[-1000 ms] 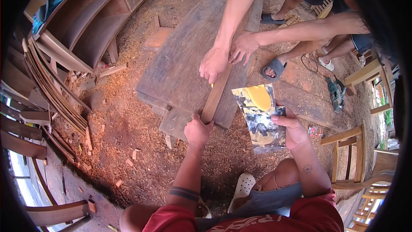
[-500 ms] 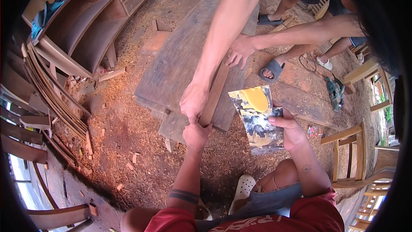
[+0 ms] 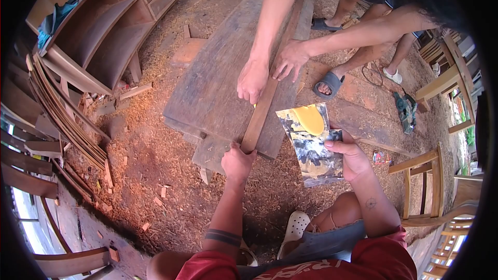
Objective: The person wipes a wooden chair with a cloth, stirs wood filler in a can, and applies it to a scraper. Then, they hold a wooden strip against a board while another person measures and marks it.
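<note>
My left hand [image 3: 237, 162] is closed around the near end of a long wooden strip [image 3: 264, 106], which lies along a wide dark wooden board [image 3: 212, 78]. In my right hand [image 3: 354, 159] is a flat, paint-smeared sheet [image 3: 314, 150], pinched by its right edge, with a smooth yellow patch [image 3: 311, 119] at its top. Across from me, a co-worker's hand [image 3: 253, 80] is curled beside the strip, a small yellow tip showing under it; the tool itself is mostly hidden. That person's other hand [image 3: 291, 59] presses on the strip.
A wooden shelf unit [image 3: 104, 36] stands at the left, near a stack of curved wood strips [image 3: 67, 114]. Chair frames [image 3: 423, 186] are at the right. A green power tool [image 3: 404, 111] rests on the floor [image 3: 140, 176], which is strewn with shavings. A sandalled foot [image 3: 328, 87] is beside the board.
The co-worker's curled hand has moved away from my left hand, up along the strip, uncovering the strip's near part. My own hands have barely moved.
</note>
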The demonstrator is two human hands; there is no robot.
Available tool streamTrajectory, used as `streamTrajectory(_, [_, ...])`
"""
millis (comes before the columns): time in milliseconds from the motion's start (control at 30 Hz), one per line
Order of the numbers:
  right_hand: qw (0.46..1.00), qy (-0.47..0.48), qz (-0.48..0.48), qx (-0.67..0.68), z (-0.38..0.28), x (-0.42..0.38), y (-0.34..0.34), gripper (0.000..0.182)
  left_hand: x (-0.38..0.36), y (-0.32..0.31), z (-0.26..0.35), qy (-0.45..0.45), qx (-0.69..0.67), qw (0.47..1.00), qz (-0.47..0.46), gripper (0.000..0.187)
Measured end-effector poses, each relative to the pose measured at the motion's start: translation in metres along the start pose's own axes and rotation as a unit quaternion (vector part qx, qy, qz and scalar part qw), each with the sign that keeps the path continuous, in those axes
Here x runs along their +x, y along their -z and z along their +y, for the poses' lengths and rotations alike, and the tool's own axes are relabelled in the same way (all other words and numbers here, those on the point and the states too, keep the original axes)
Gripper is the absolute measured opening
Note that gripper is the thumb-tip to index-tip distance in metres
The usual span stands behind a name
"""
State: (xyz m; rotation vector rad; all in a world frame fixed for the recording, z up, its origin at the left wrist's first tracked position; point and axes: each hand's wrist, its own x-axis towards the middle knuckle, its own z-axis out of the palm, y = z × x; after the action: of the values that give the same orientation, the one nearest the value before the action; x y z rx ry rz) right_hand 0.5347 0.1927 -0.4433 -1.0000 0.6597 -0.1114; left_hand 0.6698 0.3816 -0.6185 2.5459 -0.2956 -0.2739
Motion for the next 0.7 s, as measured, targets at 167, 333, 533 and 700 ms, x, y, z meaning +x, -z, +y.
streamTrajectory(167, [1.000,-0.004,-0.009,0.013,0.0020,0.0026,0.0035,0.069,0.0000,-0.0001,0.0002,0.002,-0.003,1.000,0.003,0.051])
streamTrajectory(333, [1.000,-0.009,-0.005,0.021,0.0019,0.0028,0.0049,0.068,0.0001,-0.0026,-0.0012,-0.004,-0.012,1.000,0.008,0.050])
streamTrajectory(533, [1.000,-0.009,0.014,0.022,0.0000,-0.0005,0.0004,0.068,0.0005,-0.0015,-0.0005,0.005,-0.005,1.000,-0.005,0.051])
streamTrajectory(700, [1.000,-0.008,0.004,0.017,-0.0015,-0.0011,-0.0018,0.069,0.0016,-0.0060,-0.0027,0.008,-0.003,1.000,-0.005,0.053])
